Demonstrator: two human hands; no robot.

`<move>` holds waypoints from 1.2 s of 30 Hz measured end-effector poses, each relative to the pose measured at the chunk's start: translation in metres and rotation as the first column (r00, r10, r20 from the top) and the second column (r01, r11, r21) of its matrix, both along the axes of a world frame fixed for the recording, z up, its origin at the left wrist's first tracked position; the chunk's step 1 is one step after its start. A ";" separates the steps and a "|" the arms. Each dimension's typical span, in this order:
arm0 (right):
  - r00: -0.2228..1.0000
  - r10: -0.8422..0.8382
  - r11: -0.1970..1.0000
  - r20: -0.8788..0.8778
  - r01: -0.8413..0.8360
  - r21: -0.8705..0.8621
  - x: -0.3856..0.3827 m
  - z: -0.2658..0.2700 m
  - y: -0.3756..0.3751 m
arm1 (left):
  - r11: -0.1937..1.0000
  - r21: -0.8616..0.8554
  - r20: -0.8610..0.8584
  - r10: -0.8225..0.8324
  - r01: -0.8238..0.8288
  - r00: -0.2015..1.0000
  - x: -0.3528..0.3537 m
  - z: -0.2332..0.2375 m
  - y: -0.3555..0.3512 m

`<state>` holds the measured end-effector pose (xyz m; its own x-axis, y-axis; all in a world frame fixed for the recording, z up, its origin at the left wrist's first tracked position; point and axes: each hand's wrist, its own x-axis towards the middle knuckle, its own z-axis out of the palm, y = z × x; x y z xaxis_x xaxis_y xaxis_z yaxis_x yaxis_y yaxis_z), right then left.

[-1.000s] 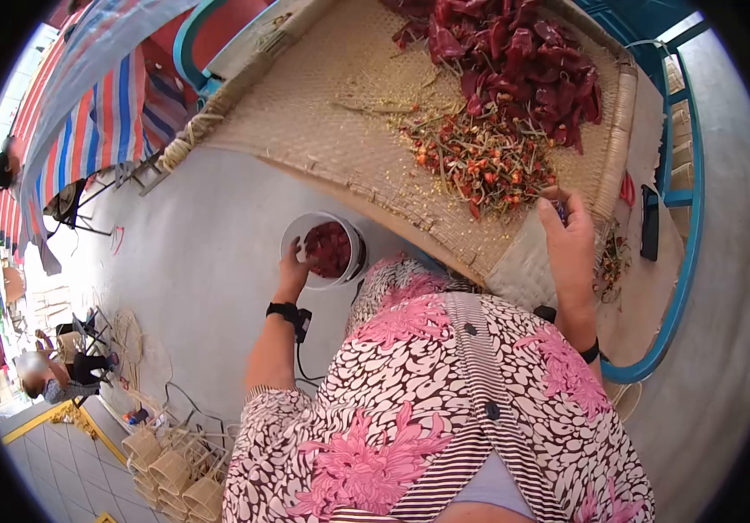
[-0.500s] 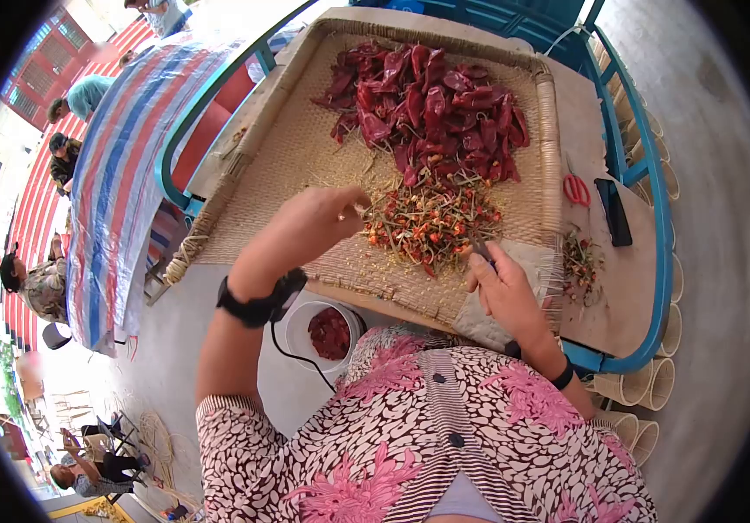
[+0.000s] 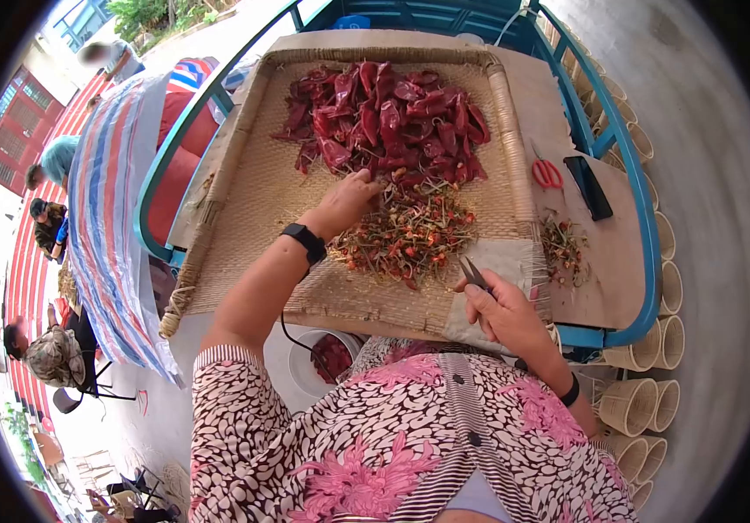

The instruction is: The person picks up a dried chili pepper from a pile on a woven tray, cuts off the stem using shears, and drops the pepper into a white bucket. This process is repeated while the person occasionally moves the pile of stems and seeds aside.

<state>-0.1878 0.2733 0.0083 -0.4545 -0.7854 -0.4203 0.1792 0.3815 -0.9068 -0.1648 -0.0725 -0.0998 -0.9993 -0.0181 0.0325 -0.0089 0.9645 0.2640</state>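
My left hand (image 3: 350, 202) reaches over the woven tray (image 3: 257, 209), its bent fingers at the lower edge of the dried red peppers (image 3: 383, 113). Whether those fingers grip a pepper is hidden. Just below and beside it lies the heap of cut stems and pepper tops (image 3: 410, 235). My right hand (image 3: 504, 309) is closed around small dark scissors (image 3: 474, 275), whose points face up and left near the stem heap, over a pale cloth patch at the tray's lower right.
Red-handled scissors (image 3: 547, 173), a black phone (image 3: 588, 187) and more stems (image 3: 564, 248) lie right of the tray. A blue metal rail (image 3: 656, 253) surrounds it. Below stands a white bucket (image 3: 301, 366) holding red pieces. Several people sit or stand at the left.
My left hand has moved up from the stem heap to the lower edge of the peppers. The scissors in my right hand now show clearly. The whole view has shifted.
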 end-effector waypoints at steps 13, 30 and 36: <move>0.690 -0.001 0.999 -0.724 -0.025 -0.025 0.003 0.017 -0.059 | 0.386 0.875 0.158 0.344 -0.293 0.925 0.080 0.111 0.090; 0.571 -0.051 0.990 -0.820 -0.076 -0.115 0.000 0.001 -0.064 | 0.205 0.946 0.126 0.476 -0.250 0.870 0.096 0.093 0.127; 0.606 -0.046 0.986 -0.794 -0.099 -0.133 -0.003 0.001 -0.066 | 0.154 0.971 0.087 0.483 -0.183 0.871 0.096 0.090 0.131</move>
<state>-0.1906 0.2076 0.0094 -0.5291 -0.8205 0.2165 -0.6454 0.2234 -0.7305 -0.0690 0.0581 -0.0096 -0.8526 -0.5134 -0.0975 -0.0635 -0.0834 0.9945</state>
